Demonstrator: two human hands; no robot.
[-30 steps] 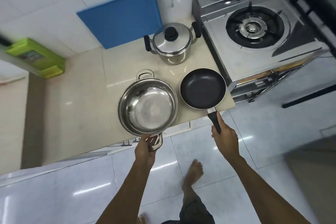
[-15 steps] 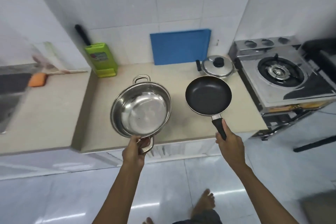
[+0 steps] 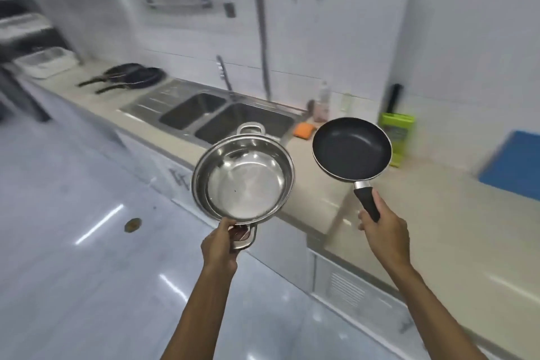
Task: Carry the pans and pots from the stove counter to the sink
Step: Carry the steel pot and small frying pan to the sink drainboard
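My left hand [image 3: 220, 247] grips the near loop handle of a shiny steel pot [image 3: 244, 178], held in the air over the counter's front edge. My right hand [image 3: 384, 232] is closed around the black handle of a small black frying pan [image 3: 352, 149], held up above the beige counter [image 3: 438, 213]. Both vessels are empty and tilted toward me. A steel double sink [image 3: 222, 117] with a tap [image 3: 223, 71] lies beyond the pot, to the left.
Two dark pans [image 3: 133, 74] lie on the counter left of the sink, near a white tray [image 3: 43, 61]. An orange sponge [image 3: 304, 130], a bottle [image 3: 321, 104], a green knife block [image 3: 396, 133] and a blue cutting board [image 3: 514, 165] line the wall. Glossy tiled floor lies to my left.
The view has swung left from the stove and lidded pot toward the sink. Both hands have carried the steel pot and frying pan off the counter and leftward.
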